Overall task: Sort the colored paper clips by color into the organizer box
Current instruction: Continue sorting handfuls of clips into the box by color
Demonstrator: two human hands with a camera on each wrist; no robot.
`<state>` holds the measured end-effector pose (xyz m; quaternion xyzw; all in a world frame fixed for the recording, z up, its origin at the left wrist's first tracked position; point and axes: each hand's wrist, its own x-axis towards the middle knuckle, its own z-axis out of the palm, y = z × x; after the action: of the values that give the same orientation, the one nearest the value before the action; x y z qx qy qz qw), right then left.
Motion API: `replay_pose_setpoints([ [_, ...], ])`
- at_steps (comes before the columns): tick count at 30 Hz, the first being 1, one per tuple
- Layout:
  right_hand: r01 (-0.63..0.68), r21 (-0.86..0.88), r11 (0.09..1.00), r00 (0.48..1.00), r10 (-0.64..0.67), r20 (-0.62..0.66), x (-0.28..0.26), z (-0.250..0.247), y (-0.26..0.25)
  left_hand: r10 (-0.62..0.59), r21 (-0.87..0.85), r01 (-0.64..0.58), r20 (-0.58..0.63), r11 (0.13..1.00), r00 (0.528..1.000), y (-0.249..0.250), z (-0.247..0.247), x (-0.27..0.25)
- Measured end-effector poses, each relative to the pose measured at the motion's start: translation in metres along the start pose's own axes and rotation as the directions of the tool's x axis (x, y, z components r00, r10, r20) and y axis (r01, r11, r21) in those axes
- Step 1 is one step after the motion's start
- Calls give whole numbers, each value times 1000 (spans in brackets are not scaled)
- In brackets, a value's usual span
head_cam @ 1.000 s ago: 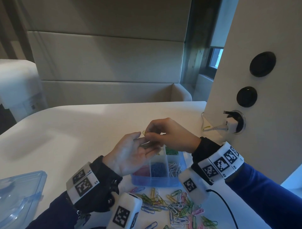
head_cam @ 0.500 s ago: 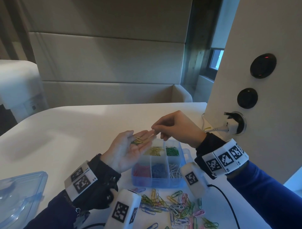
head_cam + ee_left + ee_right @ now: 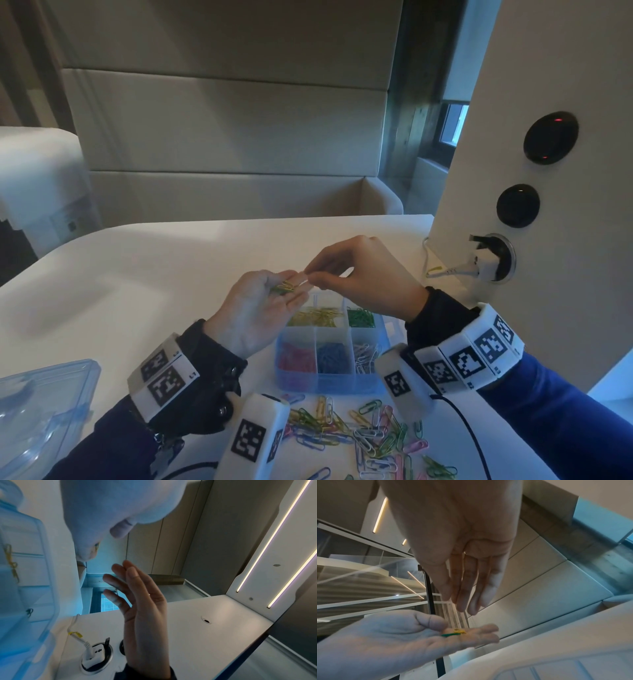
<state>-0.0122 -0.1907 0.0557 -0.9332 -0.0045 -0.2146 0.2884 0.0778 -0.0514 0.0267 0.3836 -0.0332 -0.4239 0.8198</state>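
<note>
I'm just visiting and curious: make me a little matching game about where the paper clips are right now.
Things:
1. yellow and green clips
2. red clips
3. mixed clips
4. blue clips

Places:
A. loose on the table
B. front middle compartment of the organizer box
C. on the left hand
D. front left compartment

Pairs: 1-C, 2-D, 3-A, 4-B

Hidden / unclear items:
- organizer box (image 3: 330, 383): far-left compartment covered by left hand (image 3: 255, 310); contents can't tell.
- clips on left palm (image 3: 284, 287): yellow + green, count unclear; blurred in right wrist view.
- right hand (image 3: 359, 274): fingertips pinched together, too small to tell if anything's held.
- loose clip pile (image 3: 363, 435): cut off at bottom edge, partly behind wrist cams.
- clear lid (image 3: 37, 418): cut off at left edge.
</note>
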Motion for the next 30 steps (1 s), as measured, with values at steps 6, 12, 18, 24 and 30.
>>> replay_pose_setpoints([
  [6, -24, 11, 1000, 999, 24, 33, -13, -15, 6, 15, 347, -10, -12, 938, 1000, -8, -3, 15],
  [12, -58, 9, 998, 997, 58, 52, -35, -34, 14, 45, 919, -124, 116, 373, 992, -8, 7, 24],
  [18, -71, 10, 997, 996, 71, 50, -51, -51, 17, -110, 943, -246, 227, -225, 968, -4, 27, 26],
  [24, -94, -6, 996, 995, 94, 22, -64, -64, 23, -217, 895, -343, 288, -285, 933, -21, 54, 40],
  [30, -137, -22, 990, 990, 138, 43, -82, -72, 26, -289, 868, -336, 238, -365, 927, -35, 69, 51],
])
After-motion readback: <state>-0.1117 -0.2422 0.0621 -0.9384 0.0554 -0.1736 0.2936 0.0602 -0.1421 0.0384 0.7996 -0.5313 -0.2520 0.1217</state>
